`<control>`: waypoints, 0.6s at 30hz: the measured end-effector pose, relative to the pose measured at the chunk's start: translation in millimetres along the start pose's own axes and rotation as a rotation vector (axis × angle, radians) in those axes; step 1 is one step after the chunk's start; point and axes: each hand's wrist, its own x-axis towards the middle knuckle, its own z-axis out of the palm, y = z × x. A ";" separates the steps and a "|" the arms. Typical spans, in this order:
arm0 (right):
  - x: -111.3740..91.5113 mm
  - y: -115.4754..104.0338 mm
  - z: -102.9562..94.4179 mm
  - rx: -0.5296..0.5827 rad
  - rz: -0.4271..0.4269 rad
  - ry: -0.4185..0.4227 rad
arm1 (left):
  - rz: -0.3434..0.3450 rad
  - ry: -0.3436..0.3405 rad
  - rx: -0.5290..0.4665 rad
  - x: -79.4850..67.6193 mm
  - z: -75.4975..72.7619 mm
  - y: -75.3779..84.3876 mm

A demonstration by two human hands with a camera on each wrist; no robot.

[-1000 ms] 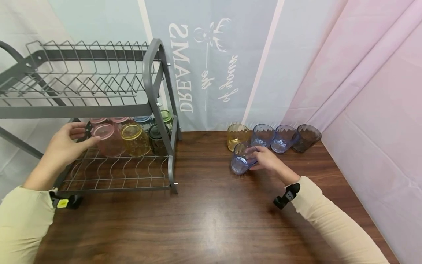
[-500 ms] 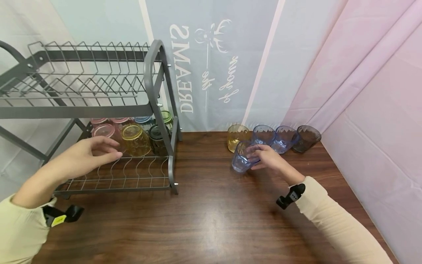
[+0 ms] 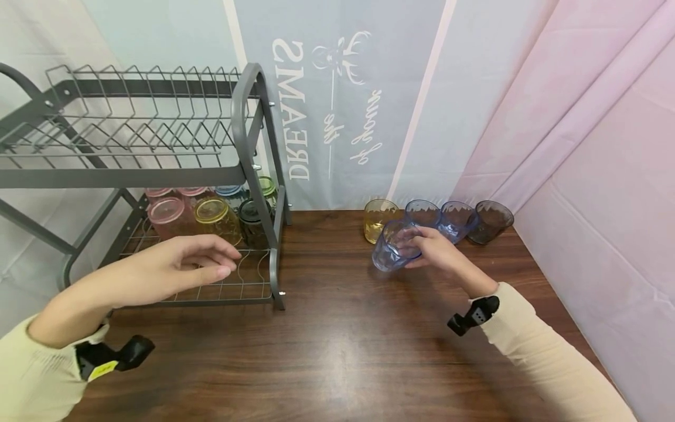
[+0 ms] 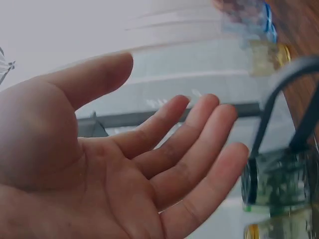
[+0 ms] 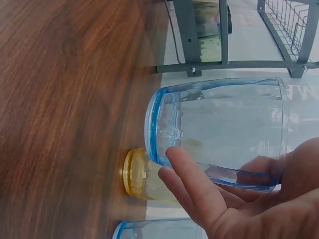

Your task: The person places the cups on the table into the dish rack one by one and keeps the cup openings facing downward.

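Observation:
My right hand grips a clear blue drinking glass by its side, mouth up and slightly tilted. In the right wrist view its thick blue base is off the table, with fingers and thumb around the wall. Behind it stand a yellow glass, two more blue glasses and a dark grey glass in a row. My left hand hovers in front of the rack's lower shelf, holding nothing. Its fingers are loosely bent, and the palm shows bare in the left wrist view.
A grey two-tier dish rack stands at left. Upside-down glasses fill the back of its lower shelf, among them a pink, a yellow and a dark one. Wooden table; curtains hang behind and at right.
My left hand has left the pink glass on the lower shelf and moved right and toward me. My right hand has raised the blue glass from the table and tilted it slightly.

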 end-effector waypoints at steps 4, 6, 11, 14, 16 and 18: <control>-2.6 -3.1 1.3 -0.018 -0.030 0.009 | 0.050 -0.023 -0.083 9.2 5.0 11.2; -4.4 -5.2 2.2 -0.018 -0.044 0.012 | 0.047 -0.040 -0.144 15.9 9.8 16.5; -10.8 -11.6 6.3 0.015 -0.063 0.027 | 0.028 -0.062 -0.276 36.1 28.4 25.6; -14.7 -15.2 8.9 0.004 -0.080 0.038 | 0.004 -0.072 -0.361 48.7 40.2 28.2; -17.1 -17.5 10.5 -0.036 -0.103 0.049 | -0.017 -0.078 -0.412 56.4 46.7 28.6; -19.7 -19.6 11.7 -0.100 -0.137 0.074 | -0.037 -0.075 -0.444 63.9 51.8 27.9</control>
